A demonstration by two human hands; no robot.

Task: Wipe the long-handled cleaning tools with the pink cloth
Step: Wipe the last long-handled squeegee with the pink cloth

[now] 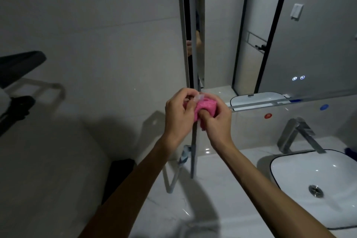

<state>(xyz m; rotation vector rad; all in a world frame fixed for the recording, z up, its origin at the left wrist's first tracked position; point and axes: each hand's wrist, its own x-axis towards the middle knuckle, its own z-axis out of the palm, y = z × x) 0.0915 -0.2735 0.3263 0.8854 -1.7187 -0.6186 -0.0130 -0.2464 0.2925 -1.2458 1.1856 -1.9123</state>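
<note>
Both hands meet at mid-frame around the pink cloth (263, 108), which is bunched about a long grey handle (193, 152) standing near-upright against the wall beside the mirror (309, 31). The left hand (178, 116) curls its fingers over the left side of the cloth and pinches a small pale tab (256, 97) at its top; the right hand (217, 120) closes tightly on the cloth's right side, thumb pressed into the fabric. Neither hand shows any open span. Below the hands the handle runs down to the white marble-patterned counter (222, 189), where a second, paler tool (173, 179) leans beside it. A white basin (318, 189) with a dark rim and a chrome tap (297, 133) occupy the right. A toilet (48, 160) lies at the left, below grey wall tiles.
</note>
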